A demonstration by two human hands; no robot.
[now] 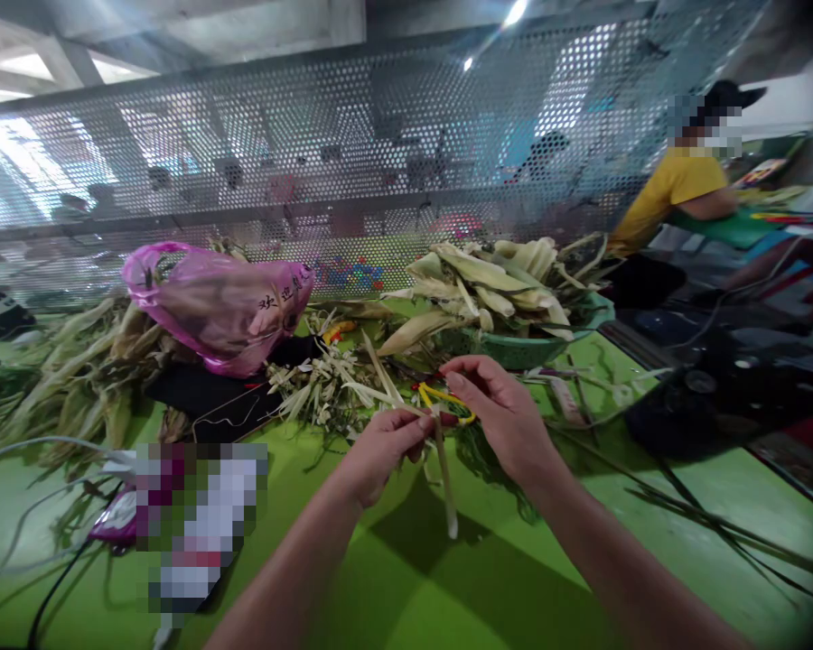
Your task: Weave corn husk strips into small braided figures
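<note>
My left hand (384, 450) is closed in a pinch on a pale corn husk strip (442, 460) that hangs down over the green table (420, 578). My right hand (499, 406) is closed around yellow-handled scissors (440, 399), held right against the top of the strip. Both hands meet above the table's middle, just in front of a heap of cut husk pieces (325, 379).
A green basket (515, 348) full of corn husks sits behind my hands. A pink plastic bag (220, 307) lies at the left on more husks. Cables trail across the left table. A perforated metal screen stands behind. A person in a yellow shirt (677, 190) sits at the right.
</note>
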